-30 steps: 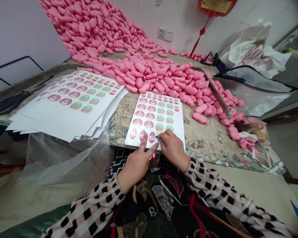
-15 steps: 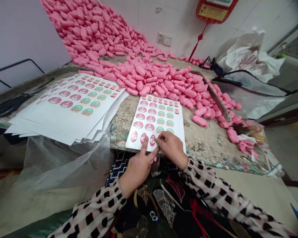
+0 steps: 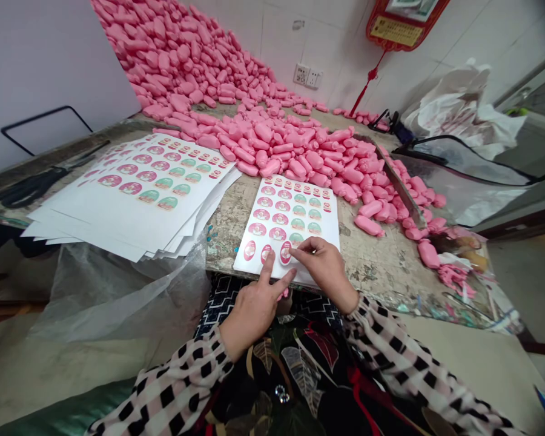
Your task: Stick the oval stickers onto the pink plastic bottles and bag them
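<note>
My left hand (image 3: 254, 309) rests at the near edge of a white sheet of pink and green printed oval stickers (image 3: 286, 212), its index finger touching a lower-row sticker. My right hand (image 3: 322, 272) lies beside it, fingertips against the edge of an oval sticker (image 3: 285, 252). I cannot tell if that sticker is lifted. A small pink scrap (image 3: 283, 295) shows below my left fingers. A stack of similar sheets (image 3: 131, 200) lies to the left. Pink oblong bars (image 3: 290, 148) are heaped beyond the sheet.
Black scissors (image 3: 27, 188) lie at the table's left side. A transparent plastic sheet (image 3: 118, 297) hangs below the front edge. A long metal strip (image 3: 399, 184) lies among the bars on the right, near a transparent pouch (image 3: 463, 175) and a white plastic bag (image 3: 463, 103).
My right fingertips have moved onto the edge of the bottom-row oval sticker. The whole scene has shifted slightly in view as my head moved.
</note>
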A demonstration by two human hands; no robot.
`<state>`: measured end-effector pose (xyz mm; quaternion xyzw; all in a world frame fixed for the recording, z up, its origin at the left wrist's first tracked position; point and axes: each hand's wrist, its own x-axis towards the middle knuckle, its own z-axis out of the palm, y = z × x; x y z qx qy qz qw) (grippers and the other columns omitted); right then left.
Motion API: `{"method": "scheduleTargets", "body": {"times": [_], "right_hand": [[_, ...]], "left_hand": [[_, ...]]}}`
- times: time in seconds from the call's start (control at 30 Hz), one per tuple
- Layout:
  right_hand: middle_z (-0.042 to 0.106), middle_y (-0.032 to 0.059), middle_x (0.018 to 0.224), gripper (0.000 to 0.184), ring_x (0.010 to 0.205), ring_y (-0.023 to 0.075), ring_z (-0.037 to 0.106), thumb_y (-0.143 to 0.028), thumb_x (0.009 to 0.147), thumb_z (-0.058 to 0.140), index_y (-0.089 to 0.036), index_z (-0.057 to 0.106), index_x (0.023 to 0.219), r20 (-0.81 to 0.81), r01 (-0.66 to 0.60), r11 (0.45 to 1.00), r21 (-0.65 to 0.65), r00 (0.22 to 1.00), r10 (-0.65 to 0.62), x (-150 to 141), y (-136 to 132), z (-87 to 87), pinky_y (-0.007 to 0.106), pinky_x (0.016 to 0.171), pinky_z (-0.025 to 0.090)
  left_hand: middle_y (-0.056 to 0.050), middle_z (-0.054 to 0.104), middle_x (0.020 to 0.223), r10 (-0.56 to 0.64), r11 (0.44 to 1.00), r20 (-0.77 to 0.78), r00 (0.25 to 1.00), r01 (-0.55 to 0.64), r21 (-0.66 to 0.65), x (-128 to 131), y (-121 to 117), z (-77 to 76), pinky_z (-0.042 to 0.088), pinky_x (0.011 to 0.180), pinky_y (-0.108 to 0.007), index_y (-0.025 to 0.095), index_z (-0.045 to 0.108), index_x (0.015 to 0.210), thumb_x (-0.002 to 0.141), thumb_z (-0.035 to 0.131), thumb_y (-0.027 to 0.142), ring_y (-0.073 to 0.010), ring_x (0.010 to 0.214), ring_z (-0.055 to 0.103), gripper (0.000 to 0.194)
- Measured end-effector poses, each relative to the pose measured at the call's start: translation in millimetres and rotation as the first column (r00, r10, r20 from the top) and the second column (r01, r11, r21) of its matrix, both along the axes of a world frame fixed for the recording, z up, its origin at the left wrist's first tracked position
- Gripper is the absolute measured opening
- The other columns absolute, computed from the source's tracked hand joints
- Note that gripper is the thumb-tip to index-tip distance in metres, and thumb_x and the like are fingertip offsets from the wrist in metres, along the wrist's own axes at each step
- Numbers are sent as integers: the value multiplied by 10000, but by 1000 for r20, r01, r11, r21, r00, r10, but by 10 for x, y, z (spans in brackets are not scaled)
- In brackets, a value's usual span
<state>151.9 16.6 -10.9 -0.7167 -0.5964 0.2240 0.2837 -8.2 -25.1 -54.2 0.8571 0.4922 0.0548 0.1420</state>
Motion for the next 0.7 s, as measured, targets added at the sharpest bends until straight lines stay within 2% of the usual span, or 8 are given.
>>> {"method": "scheduleTargets", "body": {"times": [0.2, 0.27, 0.33, 0.4, 0.47, 0.5, 0.6, 0.7], "right_hand": [[581, -16, 611, 320, 562, 120, 474, -509, 641, 650, -193, 615, 666, -382, 42, 999, -6, 923, -41, 83, 16, -268, 243, 536, 348], [575, -17, 625, 321, 575, 118, 468, -503, 634, 664, -189, 609, 668, -459, 43, 999, 2, 888, -37, 87, 19, -286, 244, 551, 351], [564, -18, 634, 315, 585, 114, 461, -487, 630, 682, -184, 600, 658, -522, 35, 999, 3, 852, -28, 90, 23, -261, 245, 567, 352], [554, -21, 638, 299, 590, 109, 455, -459, 631, 696, -180, 590, 647, -580, 37, 999, 22, 814, -17, 78, 14, -200, 246, 583, 354], [547, -24, 644, 272, 598, 104, 452, -423, 640, 705, -178, 586, 651, -625, 41, 997, 63, 781, 7, 41, -27, -110, 245, 597, 357], [543, -26, 644, 260, 600, 102, 450, -408, 646, 708, -178, 587, 653, -633, 28, 997, 79, 773, 28, 13, -61, -59, 244, 599, 357], [538, -28, 632, 241, 593, 100, 441, -382, 654, 714, -178, 588, 653, -630, -99, 992, 73, 767, 123, -85, -198, 82, 239, 574, 352], [549, -28, 630, 237, 589, 99, 451, -364, 653, 722, -176, 579, 650, -653, -217, 975, 44, 732, 193, -149, -311, 141, 238, 569, 362]], "left_hand": [[-71, 30, 1518, -30, 995, 263, 964, 53, -84, -150, -28, 39, 494, 777, -393, 408, 290, 1369, 878, 404, 231, -270, 1015, 589, 535], [-57, 239, 1477, 24, 989, 482, 876, 50, -140, -241, -79, 102, 432, 907, -390, 362, 354, 1352, 865, 456, 260, -258, 1141, 503, 508], [-73, 494, 1294, 228, 958, 704, 672, -25, -286, -312, -123, 199, 433, 903, -341, 300, 411, 1322, 831, 530, 322, -217, 1089, 525, 505], [-69, 614, 1012, 523, 835, 782, 339, -19, -550, -342, -122, 311, 492, 707, -279, 249, 442, 1278, 825, 525, 414, -162, 809, 592, 490], [-38, 593, 798, 770, 620, 637, 40, 190, -761, -331, -59, 406, 444, 511, -226, 215, 472, 1208, 845, 450, 487, -112, 574, 528, 454], [-24, 566, 736, 848, 511, 528, -43, 324, -796, -315, -10, 441, 417, 473, -214, 203, 493, 1164, 854, 418, 503, -101, 532, 501, 437], [-14, 540, 718, 939, 334, 322, -122, 543, -770, -234, 144, 496, 410, 459, -210, 193, 550, 1044, 855, 442, 473, -100, 543, 510, 355], [-23, 546, 784, 938, 343, 316, -143, 517, -784, -129, 224, 516, 425, 449, -216, 172, 582, 1019, 849, 478, 440, -99, 565, 524, 334]]}}
